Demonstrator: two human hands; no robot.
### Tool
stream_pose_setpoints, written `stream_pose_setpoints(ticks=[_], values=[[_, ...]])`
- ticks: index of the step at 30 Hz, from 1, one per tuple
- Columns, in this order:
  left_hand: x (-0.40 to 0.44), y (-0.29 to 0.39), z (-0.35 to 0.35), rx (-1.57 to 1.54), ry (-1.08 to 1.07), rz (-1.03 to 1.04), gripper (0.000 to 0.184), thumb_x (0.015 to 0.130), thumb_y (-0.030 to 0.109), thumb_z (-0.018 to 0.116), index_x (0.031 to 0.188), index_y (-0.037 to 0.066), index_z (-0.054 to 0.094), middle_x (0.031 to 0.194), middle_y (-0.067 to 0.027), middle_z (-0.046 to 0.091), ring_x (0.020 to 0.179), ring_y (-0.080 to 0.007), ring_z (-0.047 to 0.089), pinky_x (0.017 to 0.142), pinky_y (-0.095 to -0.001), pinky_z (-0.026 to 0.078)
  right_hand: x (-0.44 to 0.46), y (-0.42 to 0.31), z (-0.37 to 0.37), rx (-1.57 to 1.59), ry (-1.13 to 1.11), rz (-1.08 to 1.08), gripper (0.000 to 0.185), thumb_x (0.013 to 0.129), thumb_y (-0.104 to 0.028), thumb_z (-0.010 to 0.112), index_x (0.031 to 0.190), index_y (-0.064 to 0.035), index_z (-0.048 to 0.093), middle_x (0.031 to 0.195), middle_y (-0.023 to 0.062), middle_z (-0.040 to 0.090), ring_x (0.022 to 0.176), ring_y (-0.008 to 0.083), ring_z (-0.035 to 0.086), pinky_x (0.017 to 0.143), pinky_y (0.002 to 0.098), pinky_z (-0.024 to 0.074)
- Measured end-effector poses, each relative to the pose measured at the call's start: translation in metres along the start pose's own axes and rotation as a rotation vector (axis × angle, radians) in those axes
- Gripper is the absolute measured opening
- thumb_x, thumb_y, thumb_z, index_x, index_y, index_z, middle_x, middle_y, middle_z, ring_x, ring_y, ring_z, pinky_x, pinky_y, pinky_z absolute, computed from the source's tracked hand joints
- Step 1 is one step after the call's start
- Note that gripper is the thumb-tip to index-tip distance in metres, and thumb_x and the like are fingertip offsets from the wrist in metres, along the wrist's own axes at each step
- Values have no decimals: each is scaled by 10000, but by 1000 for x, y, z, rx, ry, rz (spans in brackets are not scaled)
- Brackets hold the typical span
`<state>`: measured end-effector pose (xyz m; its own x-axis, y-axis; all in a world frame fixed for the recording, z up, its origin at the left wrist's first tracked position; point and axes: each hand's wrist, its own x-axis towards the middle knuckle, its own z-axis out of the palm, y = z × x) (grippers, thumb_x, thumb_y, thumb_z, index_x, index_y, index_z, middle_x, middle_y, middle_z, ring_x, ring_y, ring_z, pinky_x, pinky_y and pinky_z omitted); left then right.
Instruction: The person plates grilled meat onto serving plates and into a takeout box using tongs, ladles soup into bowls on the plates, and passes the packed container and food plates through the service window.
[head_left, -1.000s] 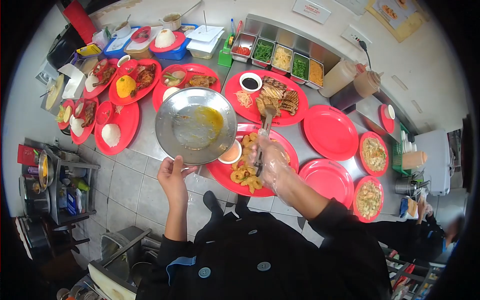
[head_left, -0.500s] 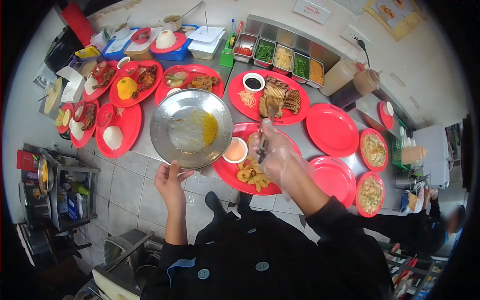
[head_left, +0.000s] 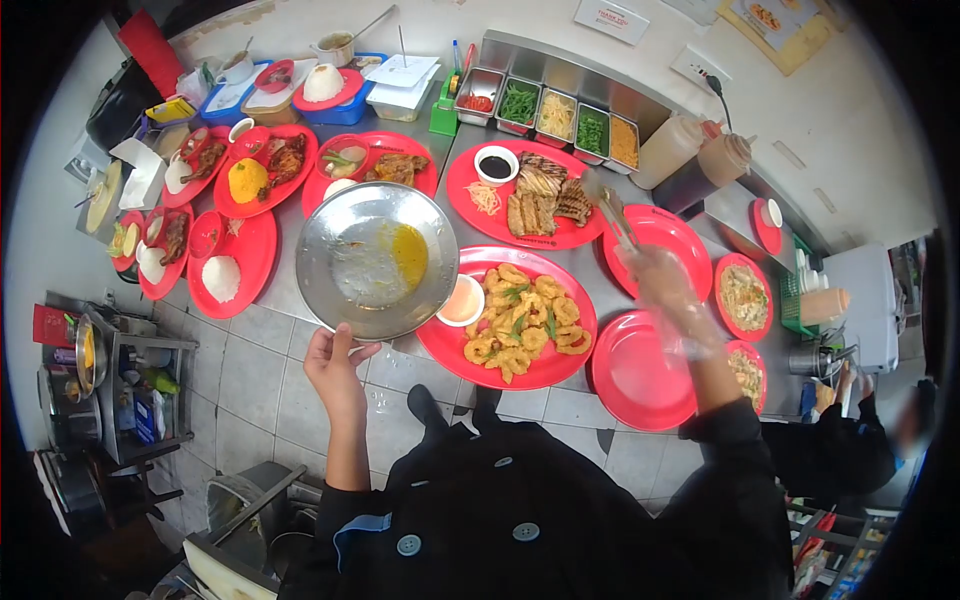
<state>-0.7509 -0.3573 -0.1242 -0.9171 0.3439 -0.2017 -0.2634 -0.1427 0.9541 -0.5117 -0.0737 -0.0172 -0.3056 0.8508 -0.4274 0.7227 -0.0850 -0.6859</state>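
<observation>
My left hand (head_left: pixel 337 368) pinches the near rim of a round metal dish (head_left: pixel 345 275), which has yellow oily residue inside. On my right hand (head_left: pixel 678 305) is a clear plastic glove; it grips metal tongs (head_left: pixel 618 225), blurred by motion, above a bare red plate (head_left: pixel 672 240). Left of the tongs lies grilled meat (head_left: pixel 540 190) on a red oval plate, beside a cup of dark sauce (head_left: pixel 495 165) and pale shreds. Golden fried rings (head_left: pixel 525 325) with green bits fill the nearest plate, a cup of orange sauce (head_left: pixel 463 300) at their left.
Several red plates with rice and meat (head_left: pixel 222 278) stand at the left. Metal bins of toppings (head_left: pixel 555 118) and squeeze bottles (head_left: pixel 668 150) line the back. Another bare red plate (head_left: pixel 645 385) and plates of pale food (head_left: pixel 743 297) are at the right. A co-worker (head_left: pixel 850 440) is at far right.
My right hand and the tongs have moved right, away from the grilled meat, uncovering the fried rings. My left hand holds the metal dish in nearly the same place.
</observation>
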Motion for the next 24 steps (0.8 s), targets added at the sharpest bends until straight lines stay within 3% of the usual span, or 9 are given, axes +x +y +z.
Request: stream_pose_setpoints(ticks=[6,8,11,15,17,19,21,22,24], values=[[-12,5,8,9,5,15,164,879,86,537,731,17,518,740,-65,565,633,-114,564,550,-284,571,61,24,-12,-287,-64,-30,422,821,-402,584,739,11,552,629,95,524,561,204,518,536,367,406],[-16,4,6,9,12,21,164,879,88,538,733,17,520,741,-66,566,632,-115,565,549,-284,570,80,38,-18,-684,9,-403,471,805,-438,572,778,33,574,669,177,567,626,306,569,603,420,415],[-21,5,5,1,30,22,162,878,91,540,735,18,523,740,-65,567,630,-116,566,548,-284,569,88,34,-35,-683,-90,-280,515,793,-472,560,816,41,590,754,240,583,723,367,580,671,444,414],[-29,8,0,-29,45,-3,151,876,88,540,741,22,524,738,-63,566,626,-117,566,552,-291,568,81,20,-45,-689,-108,-314,523,783,-487,571,818,35,593,759,244,574,744,356,575,687,445,412],[-36,6,-4,-68,67,5,143,874,87,541,748,22,525,737,-65,565,625,-121,568,553,-294,568,63,6,-50,-757,86,-497,555,774,-510,574,828,41,592,763,245,559,771,371,557,716,442,404],[-45,6,-17,-108,134,39,135,873,87,543,755,22,527,737,-66,565,625,-125,569,554,-298,567,51,-1,-49,-488,82,-545,512,790,-486,578,767,25,583,641,165,546,612,301,559,587,401,429],[-61,7,-30,-205,111,2,113,868,84,544,776,18,534,739,-69,560,608,-138,573,551,-300,564,42,-13,-40,-207,-178,-264,338,811,-403,582,869,-73,618,673,-1,539,500,71,485,404,227,364],[-73,16,-33,-221,149,-1,113,866,85,544,778,13,535,740,-71,557,603,-148,579,554,-298,563,29,-17,-25,-55,-138,-277,287,807,-347,577,870,-68,609,608,-12,513,461,69,466,379,233,366],[-99,22,-48,-252,231,7,117,864,85,536,789,-4,539,742,-74,554,613,-171,600,568,-294,565,-9,-44,-2,20,-374,-424,290,813,-333,607,778,-47,572,560,11,490,405,88,427,347,234,344]])
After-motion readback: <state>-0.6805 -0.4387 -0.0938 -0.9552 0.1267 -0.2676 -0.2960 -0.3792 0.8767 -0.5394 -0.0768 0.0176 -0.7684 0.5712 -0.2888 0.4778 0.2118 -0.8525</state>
